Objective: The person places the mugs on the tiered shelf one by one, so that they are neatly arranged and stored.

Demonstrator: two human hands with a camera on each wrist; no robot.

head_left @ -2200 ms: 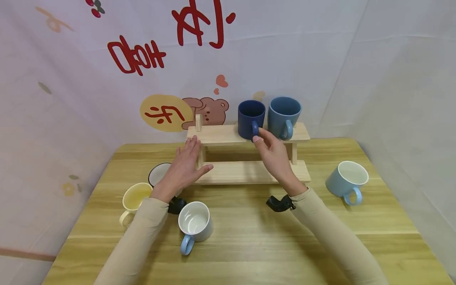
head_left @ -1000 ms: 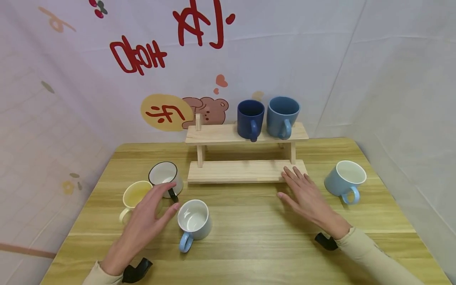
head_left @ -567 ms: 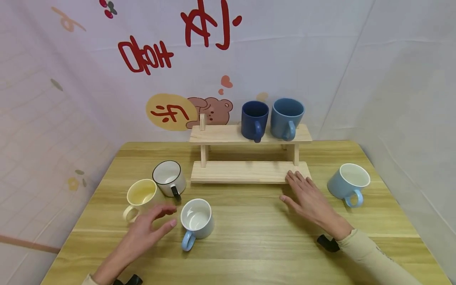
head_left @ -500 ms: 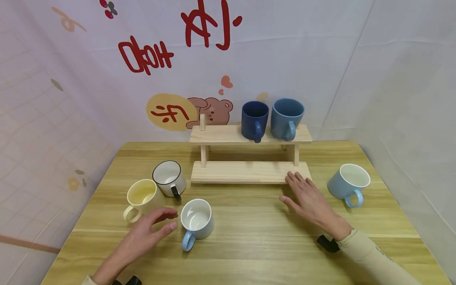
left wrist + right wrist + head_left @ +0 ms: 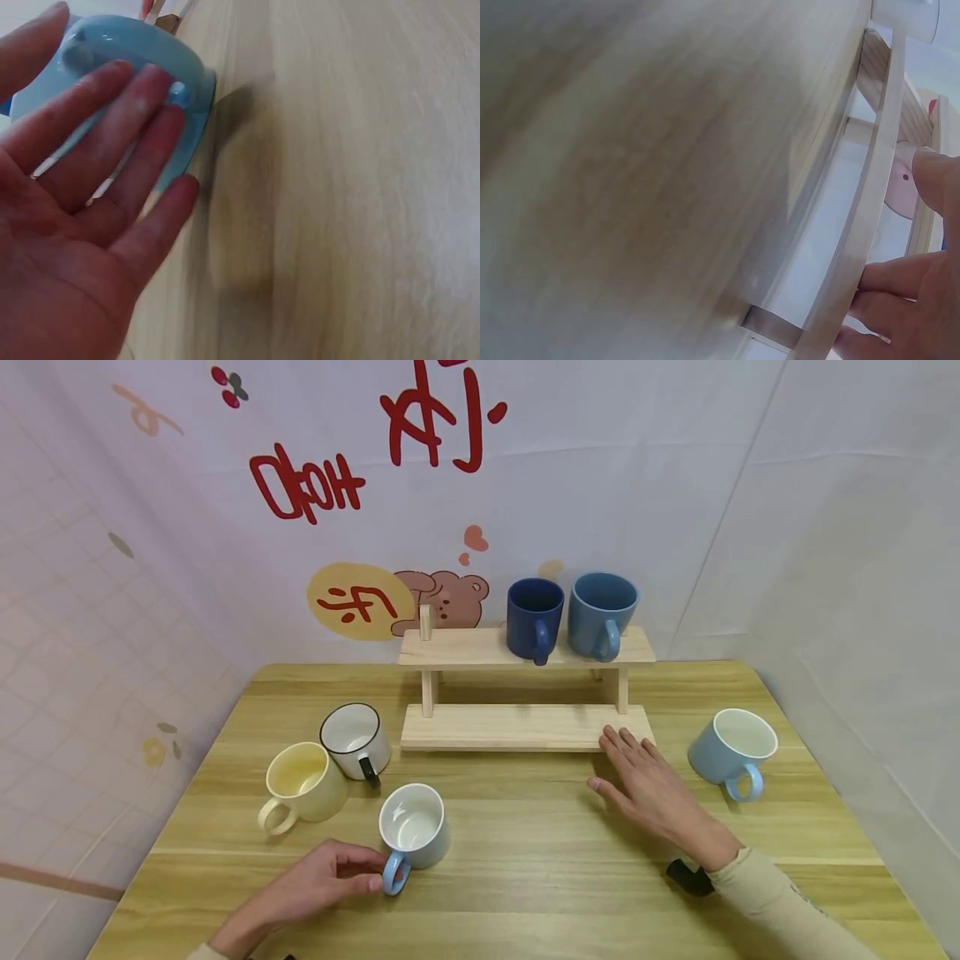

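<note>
My left hand (image 5: 322, 881) is at the handle (image 5: 394, 875) of a light blue mug (image 5: 430, 845) with a white inside, standing upright on the table. One fingertip shows through the handle loop. In the left wrist view, the fingers (image 5: 142, 142) are extended in front of this mug (image 5: 184, 56), and the thumb stands apart. My right hand (image 5: 658, 793) rests its fingertips on the right front of the lower board of a two-tier wooden shelf (image 5: 495, 727). In the right wrist view those fingers (image 5: 904, 277) lie along the board's edge (image 5: 866, 202).
On the upper board stand a dark blue mug (image 5: 528, 622) and a mid-blue mug (image 5: 596, 618). A yellow mug (image 5: 322, 793) and a white mug with black rim and handle (image 5: 375, 747) stand at the left. Another light blue mug (image 5: 712, 752) stands at the right.
My right hand has left the dark blue mug's handle and come down to the lower board. My left hand has gone from the shelf's left end to the front light blue mug's handle.
</note>
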